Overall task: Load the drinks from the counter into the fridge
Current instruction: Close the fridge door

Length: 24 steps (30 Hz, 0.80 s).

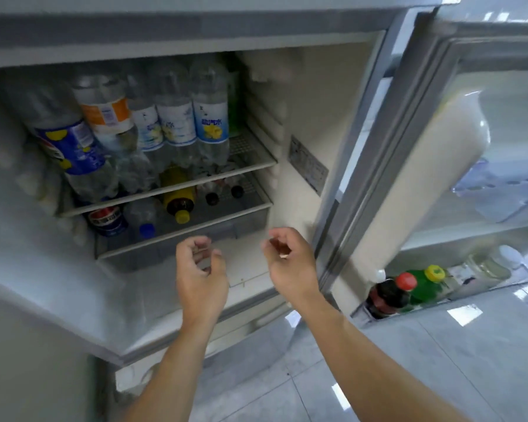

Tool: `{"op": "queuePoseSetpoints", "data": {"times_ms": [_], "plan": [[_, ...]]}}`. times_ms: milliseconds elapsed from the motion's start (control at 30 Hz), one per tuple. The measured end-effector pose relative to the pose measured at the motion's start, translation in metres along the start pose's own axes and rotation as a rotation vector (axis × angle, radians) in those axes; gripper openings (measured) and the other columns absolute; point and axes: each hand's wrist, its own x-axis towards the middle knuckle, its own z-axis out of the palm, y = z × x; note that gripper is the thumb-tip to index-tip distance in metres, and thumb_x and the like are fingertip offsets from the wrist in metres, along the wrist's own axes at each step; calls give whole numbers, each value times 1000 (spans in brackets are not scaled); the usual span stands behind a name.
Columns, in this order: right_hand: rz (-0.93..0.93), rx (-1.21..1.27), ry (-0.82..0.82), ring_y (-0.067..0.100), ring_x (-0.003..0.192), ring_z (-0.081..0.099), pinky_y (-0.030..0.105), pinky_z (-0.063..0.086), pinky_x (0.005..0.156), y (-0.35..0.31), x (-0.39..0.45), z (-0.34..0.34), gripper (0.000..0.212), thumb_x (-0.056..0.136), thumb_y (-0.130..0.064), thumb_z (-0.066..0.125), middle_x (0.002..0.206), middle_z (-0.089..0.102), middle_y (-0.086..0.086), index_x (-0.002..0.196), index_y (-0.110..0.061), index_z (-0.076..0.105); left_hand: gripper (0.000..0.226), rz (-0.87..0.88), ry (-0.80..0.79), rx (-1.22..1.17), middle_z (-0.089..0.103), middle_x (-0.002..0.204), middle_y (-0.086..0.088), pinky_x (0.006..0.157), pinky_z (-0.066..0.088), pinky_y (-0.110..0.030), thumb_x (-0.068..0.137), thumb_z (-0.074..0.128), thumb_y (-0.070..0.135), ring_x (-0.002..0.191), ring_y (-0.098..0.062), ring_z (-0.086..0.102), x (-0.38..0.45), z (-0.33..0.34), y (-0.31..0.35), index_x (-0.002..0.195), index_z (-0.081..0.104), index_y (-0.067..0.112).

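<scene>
Bottles (177,123) crowding fridge (305,95) shelves

Clear bottles (177,123) stand on upper wire shelf (250,153).

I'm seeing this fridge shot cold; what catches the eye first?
Two empty hands, the left hand and right hand, hover with loosely curled fingers before the open fridge. Behind them, clear bottles crowd the upper shelf, and a red-capped dark bottle stands in the door's lower rack.

Fridge (305,123) open — clear bottles (177,123) upright on its upper shelf, beyond the fingertips (201,242); more bottles lie below.
</scene>
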Motion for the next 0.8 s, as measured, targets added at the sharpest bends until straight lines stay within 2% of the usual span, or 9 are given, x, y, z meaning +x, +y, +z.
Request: {"op": "queuePoseSetpoints", "data": {"times_ms": [100, 200, 300, 367, 433, 533, 633, 733, 800], "plan": [[-21, 19, 57, -5, 72, 58, 6, 43, 69, 10, -17, -51, 15, 90, -11, 69, 80, 64, -12, 100, -22, 67, 33, -27, -5, 0, 58, 104, 13, 78, 47, -20, 92, 62, 6, 99, -6, 59, -28, 28, 9, 107, 52, 33], [-36, 11, 90, -1, 72, 61, 11, 46, 69, 25, -29, -114, 18, 91, -10, 68, 81, 66, -8, 94, -27, 65, 27, -39, -39, 7, 59, 104, 15, 81, 54, -31, 92, 61, 9, 96, -1, 59, -65, 67, 21, 109, 53, 28], [-67, 6, 80, 7, 69, 61, 20, 50, 67, 46, -47, -180, 20, 91, -11, 68, 76, 66, -5, 93, -30, 64, 31, -16, -64, -12, 61, 100, 16, 78, 54, -32, 93, 60, 10, 89, 4, 60, -114, 109, 32, 101, 52, 38], [-63, 15, 99, 13, 70, 62, 24, 52, 68, 62, -59, -223, 21, 90, -12, 69, 76, 67, -1, 91, -32, 65, 36, -3, -72, -27, 63, 96, 14, 75, 51, -28, 94, 60, 11, 87, -3, 62, -151, 134, 37, 96, 51, 46], [-32, 22, 118, 13, 69, 61, 23, 51, 67, 77, -69, -264, 20, 89, -13, 70, 76, 67, 1, 90, -32, 66, 37, -32, -83, -52, 65, 94, 9, 77, 53, -34, 94, 61, 12, 86, -14, 64, -189, 157, 41, 96, 52, 48], [43, 21, 132, 6, 66, 58, 19, 49, 65, 98, -81, -319, 15, 88, -15, 71, 72, 66, -1, 89, -30, 68, 24, -70, -84, -76, 67, 87, 10, 75, 55, -42, 88, 64, 24, 78, -11, 64, -236, 182, 47, 97, 55, 44], [119, 8, 142, 8, 64, 56, 28, 51, 66, 113, -85, -365, 8, 88, -19, 71, 69, 63, -6, 93, -24, 70, 20, -93, -104, -98, 69, 84, 10, 71, 54, -39, 80, 62, 35, 75, -14, 66, -270, 203, 56, 92, 57, 50], [180, 16, 190, 14, 72, 63, 42, 57, 74, 121, -79, -406, 7, 87, -24, 71, 76, 69, -4, 95, -23, 72, 26, -111, -146, -83, 69, 82, 7, 71, 55, -42, 83, 62, 27, 73, -13, 68, -289, 217, 61, 92, 56, 51], [213, 28, 213, 17, 77, 65, 46, 59, 79, 122, -70, -429, 10, 86, -29, 70, 80, 70, -2, 95, -24, 72, 29, -115, -183, -45, 69, 84, 8, 75, 57, -48, 87, 62, 21, 77, -15, 69, -295, 224, 65, 93, 56, 49]]}}
